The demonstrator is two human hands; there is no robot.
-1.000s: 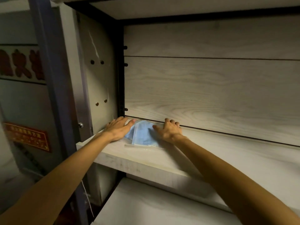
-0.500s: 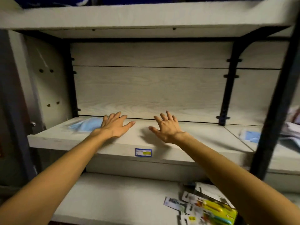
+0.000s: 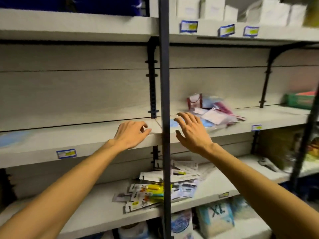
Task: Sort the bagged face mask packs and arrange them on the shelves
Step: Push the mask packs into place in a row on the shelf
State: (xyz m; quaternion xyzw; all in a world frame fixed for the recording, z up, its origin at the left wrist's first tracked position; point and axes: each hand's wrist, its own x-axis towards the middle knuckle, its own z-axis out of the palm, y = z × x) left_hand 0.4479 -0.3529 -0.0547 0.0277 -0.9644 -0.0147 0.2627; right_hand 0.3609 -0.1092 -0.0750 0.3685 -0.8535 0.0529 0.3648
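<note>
Left hand and right hand held open and empty over shelf, dark post set between them, mask packs heaped beyond, carded goods piled below.

- A blue mask pack in a clear bag is laid flat at the far left of the middle shelf.
- A loose pile of bagged packs (blue, white and dark red, blurred) is heaped on the same shelf right of the dark post, one pack propped upright at the back.
</note>
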